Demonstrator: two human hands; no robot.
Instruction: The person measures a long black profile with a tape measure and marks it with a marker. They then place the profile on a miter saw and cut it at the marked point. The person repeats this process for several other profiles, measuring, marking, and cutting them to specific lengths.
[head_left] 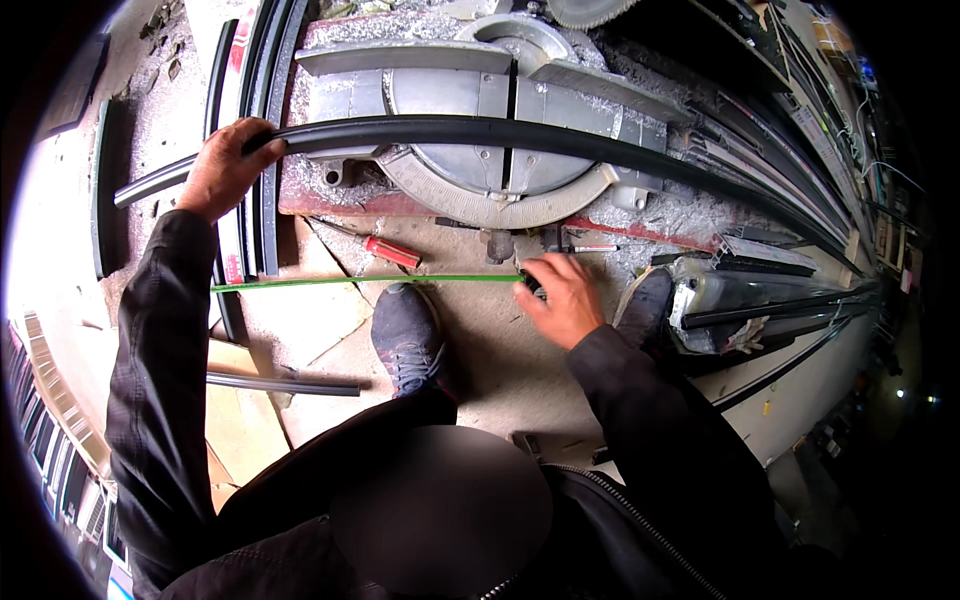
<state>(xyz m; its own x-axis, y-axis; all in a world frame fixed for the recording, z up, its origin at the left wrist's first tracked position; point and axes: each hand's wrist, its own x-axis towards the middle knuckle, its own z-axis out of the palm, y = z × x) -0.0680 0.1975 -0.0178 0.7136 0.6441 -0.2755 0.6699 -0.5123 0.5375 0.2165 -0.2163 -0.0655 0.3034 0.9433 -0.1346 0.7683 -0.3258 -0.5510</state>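
A long black profile bar [450, 130] lies across the silver mitre saw table [440, 95], in front of its fence. My left hand [222, 172] is wrapped round this bar near its left end. Lower down, my right hand [566, 302] is closed on a tape measure [533, 287], mostly hidden by the fingers. Its green tape blade [380, 280] runs out to the left, below the saw, as far as the upright profiles. Between the saw and the tape, a red-handled screwdriver [393, 250] rests on the floor.
Dark upright profiles [265, 200] stand left of the saw. More long profiles [800, 150] are stacked at right. A round toothed saw blade [590, 8] shows at the top edge. Metal shavings cover the saw. A short grey profile [290, 384] lies by my shoe [408, 335].
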